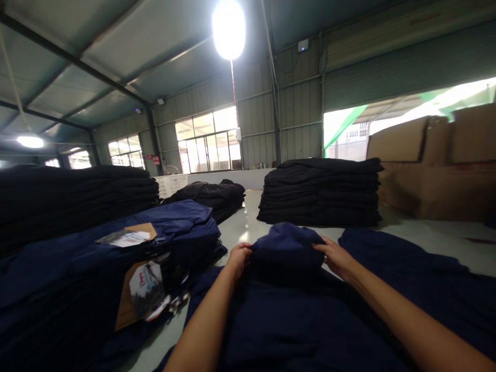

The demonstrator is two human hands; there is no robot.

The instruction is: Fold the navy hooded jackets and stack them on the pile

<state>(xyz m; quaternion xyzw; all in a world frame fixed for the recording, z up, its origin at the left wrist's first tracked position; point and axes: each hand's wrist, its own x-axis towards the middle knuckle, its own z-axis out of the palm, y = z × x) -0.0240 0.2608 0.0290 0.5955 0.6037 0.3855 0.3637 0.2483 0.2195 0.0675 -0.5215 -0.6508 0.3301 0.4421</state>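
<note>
A navy garment (287, 315) lies spread in front of me, its far end raised in a rounded, hood-like fold (289, 243). My left hand (241, 257) pinches the left edge of that fold. Opposite it, my right hand (336, 257) grips the right edge, with fingers closed on the cloth. Close by on the left is a pile of navy garments (186, 219) with cardboard hang tags (145, 289) lying on it. More navy cloth (411, 263) spreads out to the right of my right forearm.
Tall stacks of folded black garments stand at the far left (77, 191) and beyond my hands (320, 191). Between them sits a lower black heap (213, 196) on the pale table (248, 206). Large cardboard boxes (437, 165) are at the back right. A bright lamp (229, 28) hangs overhead.
</note>
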